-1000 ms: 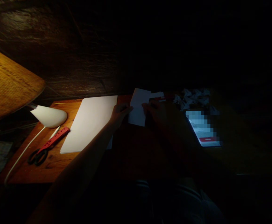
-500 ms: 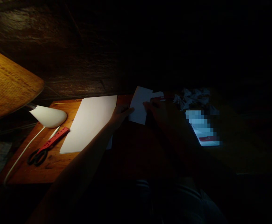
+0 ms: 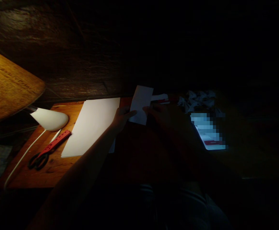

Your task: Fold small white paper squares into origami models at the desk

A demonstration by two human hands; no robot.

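A narrow rectangular piece of white paper [image 3: 141, 100] is held up between my two hands, over the middle of the table. My left hand [image 3: 122, 117] grips its left edge, with the thumb lying on the front face. At the lower right edge, my right hand [image 3: 156, 113] pinches it; that hand is in deep shadow and its fingers show only in part. Whether the paper is folded I cannot tell. Left of my left hand lies a stack of white paper sheets [image 3: 95, 123], partly covered by my forearm.
Scissors [image 3: 38, 160] with black handles and a red cover lie beside a white lamp base [image 3: 51, 119] under a yellow lampshade [image 3: 7, 86]. At right are a lit screen [image 3: 207, 135] and crumpled paper pieces [image 3: 197, 99]. White and red flat items [image 3: 160, 98] lie behind my right hand.
Both hands have shifted the piece of paper slightly left and up. More of the white and red items behind it now shows. The paper stack, scissors and lamp have stayed put.
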